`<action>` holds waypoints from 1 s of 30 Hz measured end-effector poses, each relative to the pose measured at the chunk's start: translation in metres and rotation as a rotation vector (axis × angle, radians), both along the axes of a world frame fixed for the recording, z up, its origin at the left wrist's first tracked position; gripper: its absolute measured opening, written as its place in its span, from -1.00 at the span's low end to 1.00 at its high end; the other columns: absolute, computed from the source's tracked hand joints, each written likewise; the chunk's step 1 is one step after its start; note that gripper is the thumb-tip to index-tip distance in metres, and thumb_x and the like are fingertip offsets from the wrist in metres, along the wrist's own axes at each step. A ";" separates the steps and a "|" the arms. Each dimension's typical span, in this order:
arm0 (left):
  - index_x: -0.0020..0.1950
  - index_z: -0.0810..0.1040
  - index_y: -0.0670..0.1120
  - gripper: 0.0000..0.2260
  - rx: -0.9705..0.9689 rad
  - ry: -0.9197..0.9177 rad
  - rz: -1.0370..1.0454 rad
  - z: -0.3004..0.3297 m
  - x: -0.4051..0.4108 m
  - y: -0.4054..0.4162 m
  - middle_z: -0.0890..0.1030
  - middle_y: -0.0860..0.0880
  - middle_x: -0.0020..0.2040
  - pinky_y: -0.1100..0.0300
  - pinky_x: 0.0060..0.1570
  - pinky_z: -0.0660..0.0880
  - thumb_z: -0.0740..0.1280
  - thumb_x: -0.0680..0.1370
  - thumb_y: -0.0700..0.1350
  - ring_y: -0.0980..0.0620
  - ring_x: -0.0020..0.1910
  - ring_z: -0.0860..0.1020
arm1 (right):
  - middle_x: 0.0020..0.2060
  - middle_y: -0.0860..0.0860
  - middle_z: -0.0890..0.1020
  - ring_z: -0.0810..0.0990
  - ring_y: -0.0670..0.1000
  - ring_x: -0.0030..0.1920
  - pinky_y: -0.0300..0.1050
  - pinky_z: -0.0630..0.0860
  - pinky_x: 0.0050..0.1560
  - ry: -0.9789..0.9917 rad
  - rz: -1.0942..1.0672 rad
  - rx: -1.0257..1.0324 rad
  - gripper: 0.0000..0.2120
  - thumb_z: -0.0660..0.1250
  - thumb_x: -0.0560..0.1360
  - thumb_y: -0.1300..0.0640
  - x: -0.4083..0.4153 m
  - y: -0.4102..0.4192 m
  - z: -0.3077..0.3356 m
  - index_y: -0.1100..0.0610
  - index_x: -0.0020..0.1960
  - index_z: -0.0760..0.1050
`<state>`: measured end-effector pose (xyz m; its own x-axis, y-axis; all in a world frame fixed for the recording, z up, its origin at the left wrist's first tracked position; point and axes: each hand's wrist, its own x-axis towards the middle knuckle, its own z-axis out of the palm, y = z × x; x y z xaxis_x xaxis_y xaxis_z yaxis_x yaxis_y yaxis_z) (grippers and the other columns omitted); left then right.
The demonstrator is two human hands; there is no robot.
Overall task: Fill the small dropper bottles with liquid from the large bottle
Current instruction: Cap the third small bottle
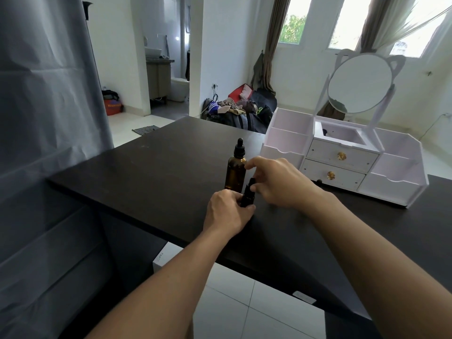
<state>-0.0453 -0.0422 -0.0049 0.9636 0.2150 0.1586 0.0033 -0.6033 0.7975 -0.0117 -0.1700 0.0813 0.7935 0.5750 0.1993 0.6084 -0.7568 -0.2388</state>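
The dark surface [151, 167] ran from the near edge out to a white vanity organiser [342, 162] with a round mirror, which stood at its far right, well apart from the work. Near the middle of the surface stood the large amber bottle [235, 173], upright, its black dropper cap on and its long axis vertical. Just in front of it, and touching or nearly touching its base in this view, was a small dark dropper bottle [247, 195], leaning slightly to the right at the top.

The left hand [227, 211] gripped the small bottle low down, fingers curled round its body and holding it near the surface. The right hand [276, 182] came in from the right with its fingers pinched at the small bottle's cap end, the forefinger raised beside the amber bottle's shoulder. Whether the cap was loose could not be told.

By my judgement the step in hand was uncapping the small bottle. The large bottle lay directly beyond both hands, nearer the right one, so a reach forward would find it.
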 end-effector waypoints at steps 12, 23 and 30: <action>0.09 0.68 -0.01 -0.76 -0.027 0.016 -0.002 -0.004 0.001 0.000 0.65 0.00 -0.01 0.23 -0.12 0.46 0.45 0.47 0.04 0.05 -0.02 0.59 | -0.12 -0.02 0.55 0.50 -0.08 -0.22 -0.34 0.31 -0.31 -0.026 0.006 0.011 -0.61 0.36 0.51 0.28 0.001 0.006 -0.011 0.07 0.26 0.33; 0.07 0.67 -0.02 -0.78 -0.022 0.025 -0.014 -0.003 0.002 0.000 0.64 -0.01 0.01 0.18 -0.07 0.49 0.44 0.48 0.03 0.02 0.01 0.59 | 0.00 0.05 0.62 0.59 0.01 -0.06 -0.15 0.54 -0.03 0.050 0.026 0.112 -0.51 0.36 0.50 0.33 -0.001 0.004 -0.018 0.05 0.32 0.26; 0.01 0.69 -0.02 -0.81 -0.024 0.022 -0.020 -0.002 0.002 0.000 0.64 -0.01 -0.05 0.17 -0.11 0.52 0.44 0.47 0.04 0.03 -0.04 0.60 | 0.02 0.03 0.61 0.58 0.00 -0.07 -0.12 0.55 -0.03 0.058 0.001 0.107 -0.41 0.38 0.51 0.29 -0.003 0.006 -0.017 0.04 0.41 0.18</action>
